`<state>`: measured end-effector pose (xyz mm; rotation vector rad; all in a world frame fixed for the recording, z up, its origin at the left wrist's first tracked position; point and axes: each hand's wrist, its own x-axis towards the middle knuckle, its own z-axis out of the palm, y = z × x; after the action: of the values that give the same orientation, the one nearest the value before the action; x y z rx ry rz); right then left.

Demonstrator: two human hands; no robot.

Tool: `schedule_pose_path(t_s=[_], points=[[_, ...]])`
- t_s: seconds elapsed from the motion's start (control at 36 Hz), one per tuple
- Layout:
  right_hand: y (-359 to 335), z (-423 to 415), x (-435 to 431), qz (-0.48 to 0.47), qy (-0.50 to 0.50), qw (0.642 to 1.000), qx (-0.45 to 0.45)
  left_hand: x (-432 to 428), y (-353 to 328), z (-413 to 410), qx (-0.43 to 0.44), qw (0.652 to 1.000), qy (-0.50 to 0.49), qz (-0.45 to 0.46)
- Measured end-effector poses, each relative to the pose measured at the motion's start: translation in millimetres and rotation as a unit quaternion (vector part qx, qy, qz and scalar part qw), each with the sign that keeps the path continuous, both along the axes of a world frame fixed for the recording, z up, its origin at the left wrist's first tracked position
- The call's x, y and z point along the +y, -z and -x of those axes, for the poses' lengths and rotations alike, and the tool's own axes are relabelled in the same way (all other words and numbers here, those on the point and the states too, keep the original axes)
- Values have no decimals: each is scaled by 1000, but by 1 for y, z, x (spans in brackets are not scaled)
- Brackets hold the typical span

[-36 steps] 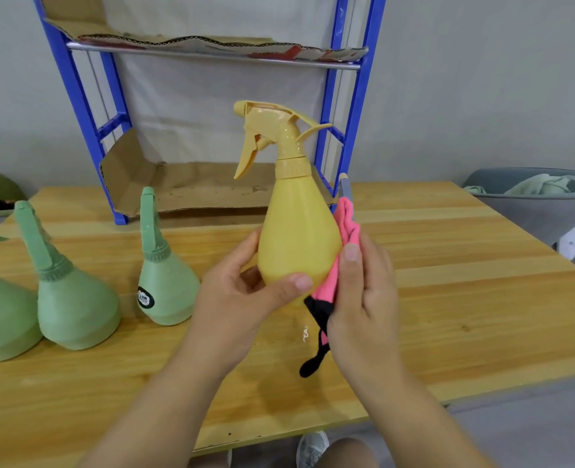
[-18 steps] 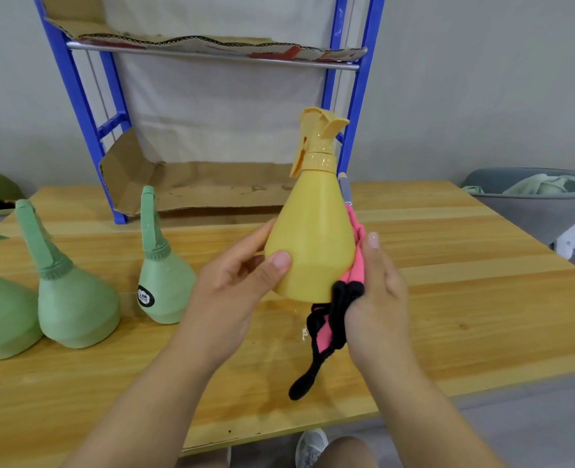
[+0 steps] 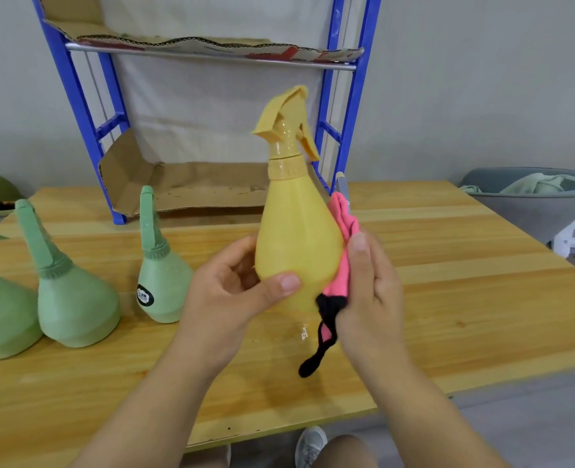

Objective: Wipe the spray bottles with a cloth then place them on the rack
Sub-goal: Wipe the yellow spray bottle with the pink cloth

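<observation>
Your left hand (image 3: 232, 298) grips the yellow spray bottle (image 3: 296, 244) upright above the table (image 3: 448, 298); your right hand (image 3: 370, 292) presses the pink cloth (image 3: 342, 261) against its side, fingers closed on it. Rack (image 3: 353, 106) behind.

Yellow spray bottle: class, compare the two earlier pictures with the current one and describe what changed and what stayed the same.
The yellow spray bottle was turned in the hands: its nozzle swung from pointing left, through facing away, to up and left now. The right hand slid the pink cloth down and back up its side. The left hand keeps gripping the base. The green bottles and blue rack did not move.
</observation>
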<state>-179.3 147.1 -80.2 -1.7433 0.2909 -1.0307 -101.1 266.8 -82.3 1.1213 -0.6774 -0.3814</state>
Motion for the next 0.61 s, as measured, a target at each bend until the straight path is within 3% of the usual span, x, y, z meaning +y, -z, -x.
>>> schedule_pose_path(t_s=[0.08, 0.14, 0.25, 0.47, 0.53, 0.61], points=[[-1, -1, -11, -231, -85, 968, 54, 5, -4, -2, 16, 999, 51, 3], [2, -1, -13, -323, -113, 937, 70, 6, -7, -3, 27, 996, 85, -10], [3, 1, -5, -280, -76, 956, 43, 7, -7, -6, 45, 995, 85, -36], [2, 0, 4, -62, -45, 997, 27, 6, 0, 0, 49, 997, 47, -35], [-1, 1, 4, -76, -55, 995, 33, 6, -1, -1, 52, 997, 46, -30], [-5, 2, -2, -186, -102, 976, 44, 12, -3, -4, 47, 996, 79, -21]])
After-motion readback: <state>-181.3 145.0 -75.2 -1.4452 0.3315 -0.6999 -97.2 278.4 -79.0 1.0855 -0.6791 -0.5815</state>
